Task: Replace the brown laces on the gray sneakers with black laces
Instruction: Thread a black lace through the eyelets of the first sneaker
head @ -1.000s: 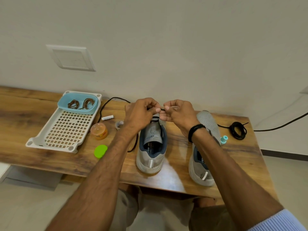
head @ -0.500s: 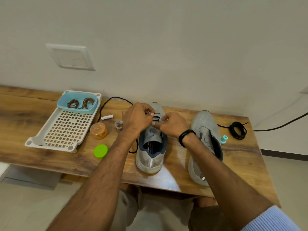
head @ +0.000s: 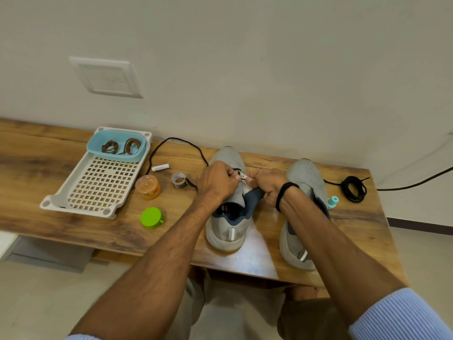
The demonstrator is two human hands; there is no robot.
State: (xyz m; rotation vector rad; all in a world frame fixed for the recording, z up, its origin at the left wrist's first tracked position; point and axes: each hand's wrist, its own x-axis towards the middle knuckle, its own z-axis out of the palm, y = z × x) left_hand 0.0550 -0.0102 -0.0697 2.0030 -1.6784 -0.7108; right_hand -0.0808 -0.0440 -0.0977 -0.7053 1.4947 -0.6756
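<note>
Left hand (head: pixel 215 182) and right hand (head: pixel 266 184) meet over the eyelets of the sneaker (head: pixel 228 231) on the counter (head: pixel 73 222), fingertips curled and pinching the black lace (head: pixel 176 141). Directly beneath them, the sneaker lies heel toward the person, toe to the wall. The lace's slack trails away on the left hand's side.

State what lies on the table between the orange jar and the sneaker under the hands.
The head view shows a small tape roll between the orange jar and the sneaker, with a black lace strand beside it.
</note>
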